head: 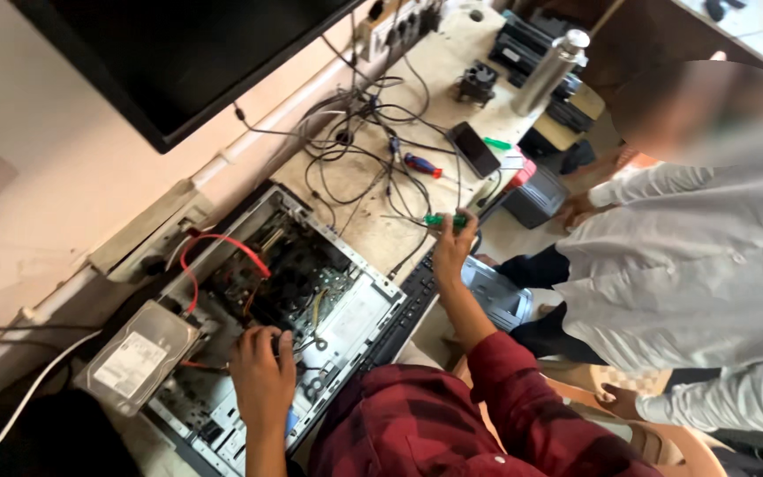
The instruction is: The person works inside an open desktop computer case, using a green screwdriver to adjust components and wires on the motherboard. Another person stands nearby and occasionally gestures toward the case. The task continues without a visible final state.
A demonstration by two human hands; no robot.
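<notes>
An open desktop computer case [359, 309] lies on its side on the worktable. My left hand [262, 375] reaches down into the case near its front lower corner and rests on the parts inside, with nothing visibly held. A red cable [222, 240] loops over the motherboard [298, 269]. My right hand [452, 246], in a red plaid sleeve, is raised over the table edge past the case and grips a green-handled screwdriver [443, 219].
A hard drive [139, 353] sits left of the case. A black keyboard [404, 309], tangled cables [364, 132], a red-and-blue screwdriver [421, 164], a phone [473, 148] and a steel bottle [549, 71] lie around. A monitor [161, 53] hangs above. A person in a white shirt [691, 256] stands right.
</notes>
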